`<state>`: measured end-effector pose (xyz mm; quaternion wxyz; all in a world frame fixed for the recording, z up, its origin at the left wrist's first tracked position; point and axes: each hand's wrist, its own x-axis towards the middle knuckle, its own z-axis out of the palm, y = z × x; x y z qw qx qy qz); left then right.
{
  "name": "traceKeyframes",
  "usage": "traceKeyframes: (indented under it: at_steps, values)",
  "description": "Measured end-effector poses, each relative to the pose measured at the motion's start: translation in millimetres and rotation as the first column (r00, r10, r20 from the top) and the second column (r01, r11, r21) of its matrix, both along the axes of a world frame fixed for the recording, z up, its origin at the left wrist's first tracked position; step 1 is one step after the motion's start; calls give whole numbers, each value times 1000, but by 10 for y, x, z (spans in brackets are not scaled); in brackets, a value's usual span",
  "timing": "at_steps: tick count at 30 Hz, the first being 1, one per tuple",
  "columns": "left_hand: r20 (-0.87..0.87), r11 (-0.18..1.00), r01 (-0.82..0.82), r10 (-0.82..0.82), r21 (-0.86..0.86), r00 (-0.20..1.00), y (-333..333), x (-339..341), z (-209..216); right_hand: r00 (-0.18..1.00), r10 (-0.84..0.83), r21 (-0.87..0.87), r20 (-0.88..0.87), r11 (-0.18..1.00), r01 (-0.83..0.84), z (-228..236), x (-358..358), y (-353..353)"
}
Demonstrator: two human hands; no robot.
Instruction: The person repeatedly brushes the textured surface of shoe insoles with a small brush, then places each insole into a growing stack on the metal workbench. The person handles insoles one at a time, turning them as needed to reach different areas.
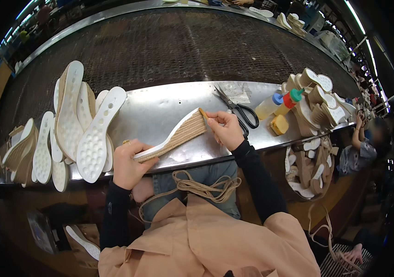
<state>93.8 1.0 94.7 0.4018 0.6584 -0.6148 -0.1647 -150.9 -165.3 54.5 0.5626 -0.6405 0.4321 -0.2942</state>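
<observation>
A wedge shoe sole [185, 132], white along its top and wrapped in tan rope braid at the side, is held tilted over the front of the metal table. Its thin toe end lies between the thumb and fingers of my left hand [130, 164], which has a ring on it. At the raised heel end, my right hand [226, 130] is closed with thumb and fingertips pinching the back edge, where a yellowish-tan strip shows. Whether that strip is a loose end cannot be made out. A bundle of tan cord [206, 183] rests across my lap.
Dimpled white wedge soles [96, 143] are heaped at left, more [319, 104] at right. Black scissors [237, 108], squeeze bottles [289, 102] and a yellow sponge-like block [279, 124] lie right of centre. Beyond runs a dark mesh conveyor [169, 46]. A basket of soles [310, 168] stands lower right; a co-worker [358, 150] sits beyond.
</observation>
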Motion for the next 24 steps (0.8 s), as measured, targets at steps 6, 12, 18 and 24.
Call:
traceKeyframes:
  at_steps: [6, 12, 18, 24]
  values:
    - [-2, 999, -16, 16, -52, 1000, -19, -19, -44, 805, -153, -570, -573, 780, -258, 301, 171, 57]
    - [46, 997, 1, 3, -81, 999, 3, -3, -34, 815, -33, -453, -579, 844, -288, 740, 58, 17]
    - [64, 990, -28, 37, -140, 997, 52, -97, -69, 769, -94, -565, -632, 736, -374, 720, 174, 81]
    - [87, 974, -81, 101, -212, 991, 87, -199, -136, 557, -177, -515, -812, 665, -540, 812, 350, 240]
